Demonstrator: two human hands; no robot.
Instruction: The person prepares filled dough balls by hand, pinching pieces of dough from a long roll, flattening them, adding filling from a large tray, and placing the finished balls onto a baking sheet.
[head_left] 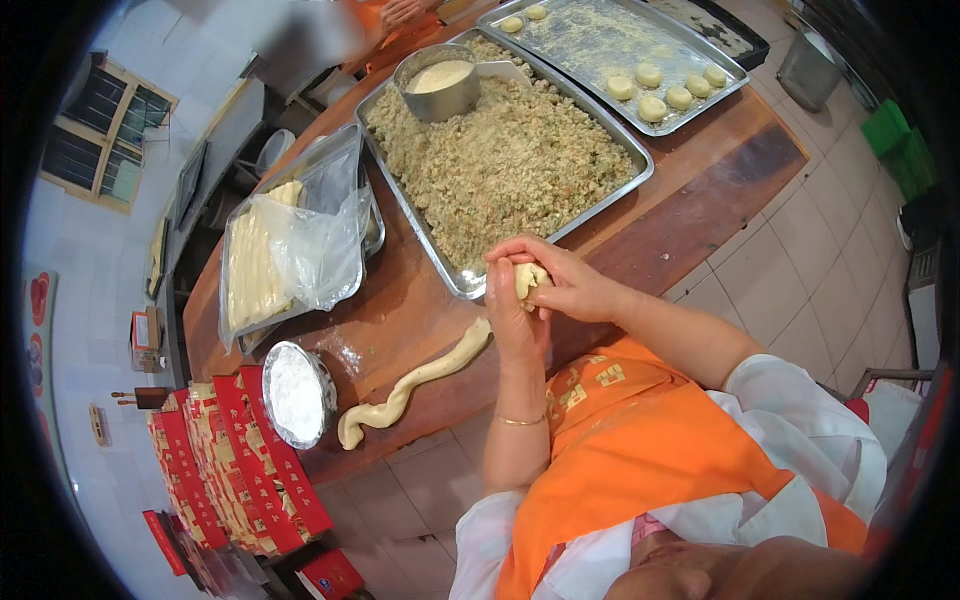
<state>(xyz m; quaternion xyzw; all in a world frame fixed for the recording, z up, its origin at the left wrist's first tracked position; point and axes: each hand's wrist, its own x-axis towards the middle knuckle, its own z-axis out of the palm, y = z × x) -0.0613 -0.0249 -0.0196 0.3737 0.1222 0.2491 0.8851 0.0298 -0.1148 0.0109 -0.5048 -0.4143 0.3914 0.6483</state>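
My left hand (512, 318) and my right hand (566, 283) are cupped together around a small piece of pale dough (530, 277), just above the near edge of a brown wooden table (700, 190). A long rope of dough (415, 382) lies on the table to the left of my hands. Behind my hands stands a large metal tray of crumbly filling (505, 160), with a round metal bowl (438, 82) of pale mixture set in its far end.
A second metal tray (600, 45) at the back holds several shaped dough balls (665, 88). A tray under clear plastic (285, 245) holds pale dough at left. A small bowl of white flour (297, 393) sits near stacked red boxes (235, 455). Another person's hand (398, 12) shows at the far end.
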